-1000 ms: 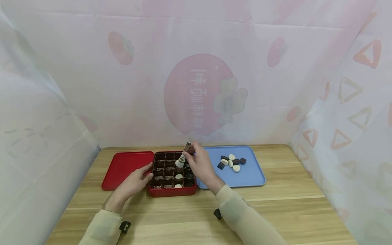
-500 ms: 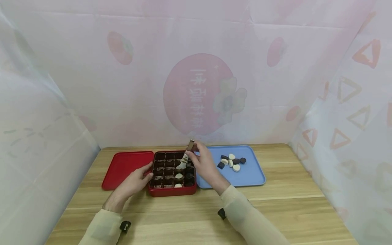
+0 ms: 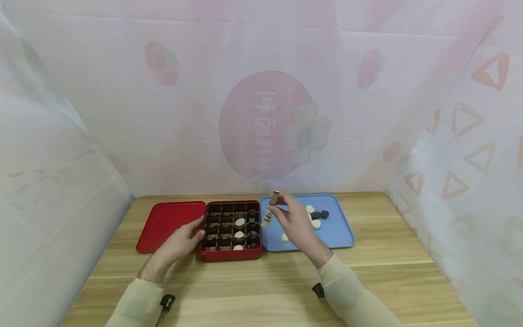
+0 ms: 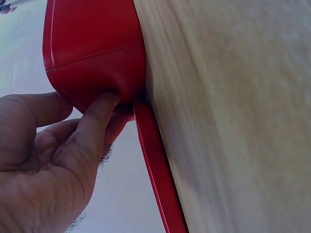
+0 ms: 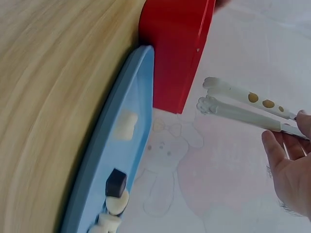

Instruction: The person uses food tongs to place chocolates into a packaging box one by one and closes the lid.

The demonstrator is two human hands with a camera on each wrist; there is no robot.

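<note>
My right hand point(image 3: 300, 225) pinches a pair of small tongs point(image 5: 243, 104) with white paw-shaped tips and gold spots. The tips stand apart with nothing between them, at the gap between the red box point(image 3: 230, 257) and the blue tray point(image 3: 343, 240). Inside the box a dark divided insert holds a column of dark chocolates point(image 3: 253, 234) at the right. Left of that column sit white chocolates, including an oval white one point(image 3: 239, 221). My left hand point(image 3: 181, 240) rests against the box's left wall, fingertips touching it in the left wrist view.
On the blue tray lie several white and dark chocolates, partly behind my right hand, with one white piece point(image 3: 284, 237) nearer its left front. A red lid point(image 3: 171, 222) lies left of the box. Printed cloth point(image 3: 269, 54) encloses the wooden table point(image 3: 245, 290).
My right hand has moved right with the tongs, from over the box to the tray's left edge. The white chocolate the tongs held now sits in the box. The left hand stays put.
</note>
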